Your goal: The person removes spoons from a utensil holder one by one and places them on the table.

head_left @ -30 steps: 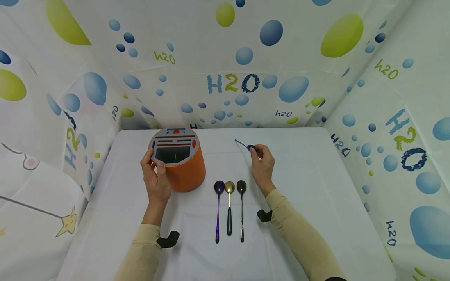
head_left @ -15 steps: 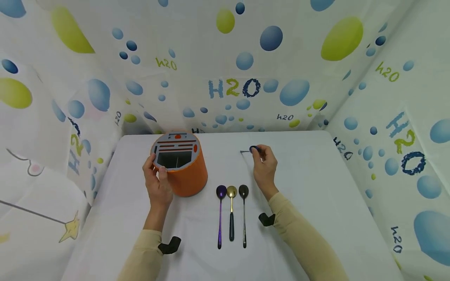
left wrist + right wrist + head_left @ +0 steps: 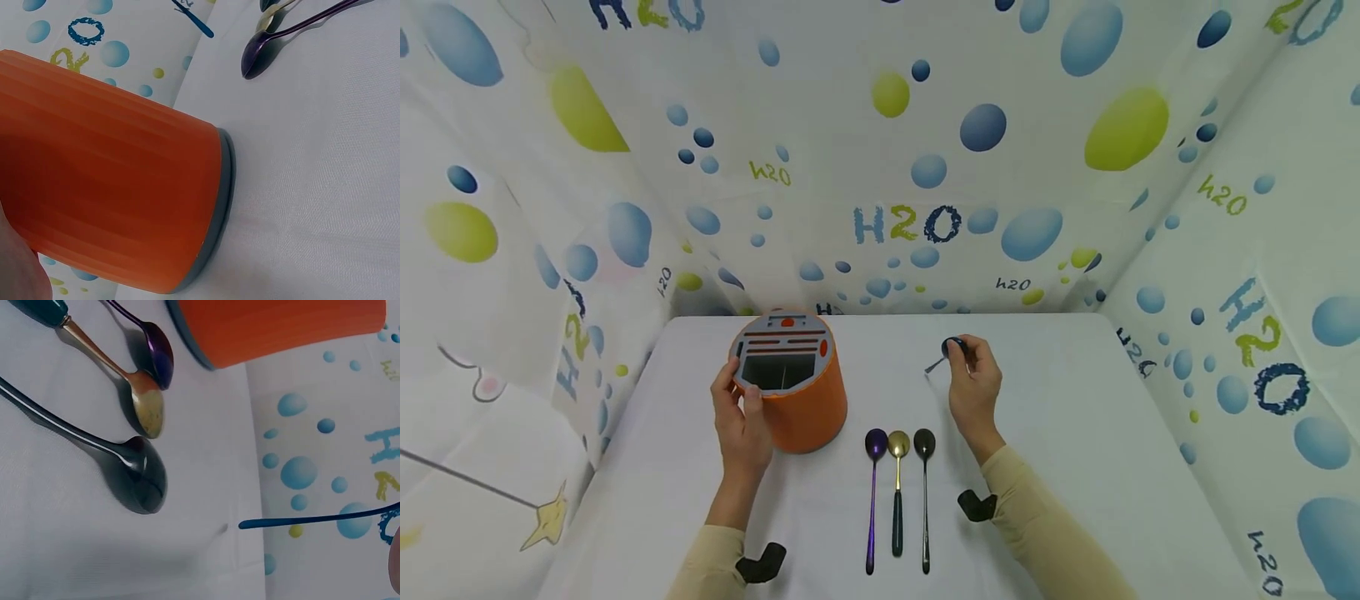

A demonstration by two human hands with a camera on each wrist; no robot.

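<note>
An orange cylindrical utensil holder (image 3: 808, 417) with a grey slotted top stands upright at the left of the table. My left hand (image 3: 743, 429) grips its near left side, thumb at the top rim; the left wrist view shows its ribbed orange wall and grey base. Farther right, my right hand (image 3: 976, 383) pinches a dark blue spoon near its bowl, above the table. That spoon's thin handle (image 3: 300, 520) points down and left in the head view. Three long-handled spoons lie side by side between my arms: purple (image 3: 876, 445), gold with a dark green grip (image 3: 898, 445), and black (image 3: 924, 445).
A white cloth covers the table (image 3: 1060, 433). White fabric walls (image 3: 820, 183) printed with blue and green bubbles rise at the back and both sides. The holder stands near the back edge.
The dark blue spoon's handle has swung from pointing up-left to down-left in my right hand. My left hand keeps its grip on the holder. The head view has tilted upward.
</note>
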